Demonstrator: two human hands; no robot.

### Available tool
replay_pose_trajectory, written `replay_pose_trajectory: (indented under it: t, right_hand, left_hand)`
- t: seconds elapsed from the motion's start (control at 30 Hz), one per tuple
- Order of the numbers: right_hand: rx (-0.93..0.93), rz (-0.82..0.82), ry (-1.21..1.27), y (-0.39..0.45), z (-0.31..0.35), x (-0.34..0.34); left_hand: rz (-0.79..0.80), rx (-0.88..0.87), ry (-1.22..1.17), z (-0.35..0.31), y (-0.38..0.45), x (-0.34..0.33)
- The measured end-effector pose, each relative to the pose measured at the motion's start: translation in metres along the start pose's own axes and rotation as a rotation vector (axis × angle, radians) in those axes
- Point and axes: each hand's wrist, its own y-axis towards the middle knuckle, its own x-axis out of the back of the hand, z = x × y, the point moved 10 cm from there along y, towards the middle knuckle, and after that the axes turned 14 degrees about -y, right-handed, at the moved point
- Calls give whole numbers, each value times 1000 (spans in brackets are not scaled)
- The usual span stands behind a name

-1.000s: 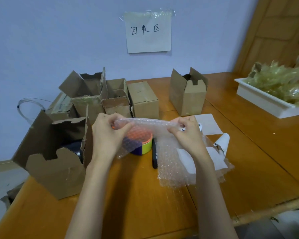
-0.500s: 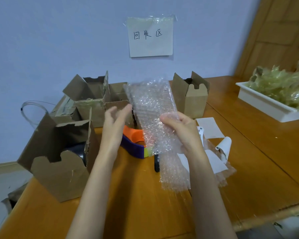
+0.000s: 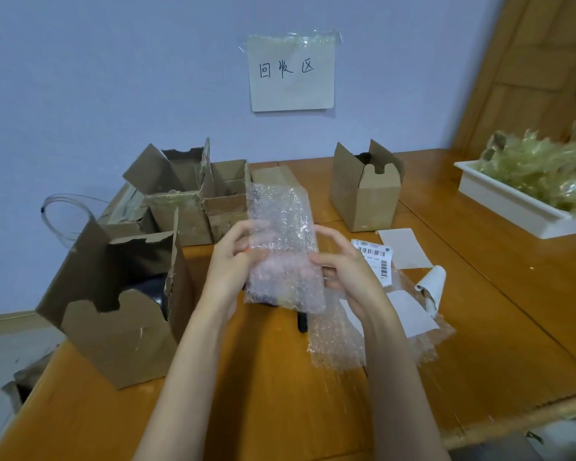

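I hold a clear bubble wrap sheet [image 3: 281,241] upright above the wooden table [image 3: 280,394]. My left hand [image 3: 231,264] grips its left edge, thumb in front and fingers behind. My right hand [image 3: 350,277] pinches its right edge, thumb on the front. A second bubble wrap sheet [image 3: 336,344] lies flat on the table under my right wrist. A black pen [image 3: 302,322] lies just below the held sheet. The sheet blurs whatever stands behind it.
An open cardboard box [image 3: 113,304] stands near left, with several more boxes [image 3: 187,201] behind it and one [image 3: 366,191] at back right. Loose labels [image 3: 374,257] and backing paper [image 3: 403,247] lie right. A white tray [image 3: 512,207] of yellowish plastic sits far right. A paper sign [image 3: 291,73] hangs on the wall.
The sheet went from stretched flat between both hands to standing upright. My left hand let go for a moment and now grips the left edge again.
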Motion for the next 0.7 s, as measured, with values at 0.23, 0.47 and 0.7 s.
replay_pose_trajectory:
  t: [0.23,0.47,0.7]
  right_hand:
    - [-138,-20,184,4,-18,-13]
    - [-206,14,-74,2,-17,-13]
    - [-165,-21,346,4,-22,-11]
  left_hand:
    - [-26,-124,3,-4,-4,2]
    - [6,-104,299,-4,-2,-3]
    - [-94,-57,202,-2,-6,4]
